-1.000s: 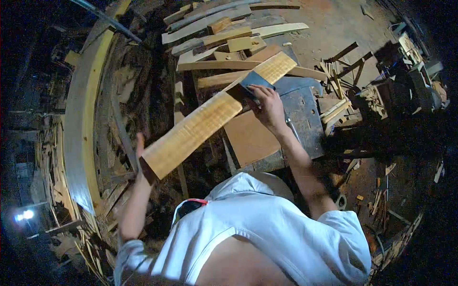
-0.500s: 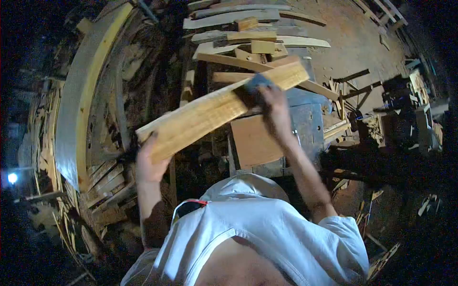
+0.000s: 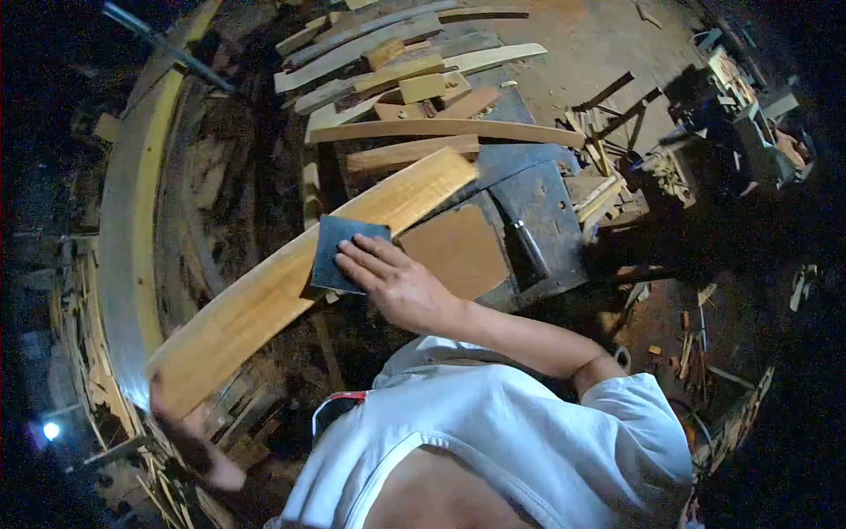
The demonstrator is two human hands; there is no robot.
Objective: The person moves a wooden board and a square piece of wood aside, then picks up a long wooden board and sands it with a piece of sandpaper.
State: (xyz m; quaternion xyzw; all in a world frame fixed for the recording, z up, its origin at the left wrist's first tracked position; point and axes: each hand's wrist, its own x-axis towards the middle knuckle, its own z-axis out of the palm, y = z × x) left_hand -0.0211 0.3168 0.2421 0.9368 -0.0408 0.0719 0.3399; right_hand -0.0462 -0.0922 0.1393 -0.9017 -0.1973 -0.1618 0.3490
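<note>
A long, pale wooden board slants across the view, from the lower left to the workbench. Its lower-left end is gripped by my left hand, which is partly in shadow with the fingers around the edge. My right hand presses a dark square of sandpaper against the board's broad face near its middle. The fingers of that hand lie stretched over the sheet, and the thumb is hidden.
The workbench carries a flat brown panel and a metal-handled tool. Several cut wood pieces lie at its far end. A long plank stands at left, and scrap wood is piled at right.
The board has shifted left and down, with my left hand at its end. My right hand and the sandpaper have slid along it toward the lower left. The head view has turned somewhat.
</note>
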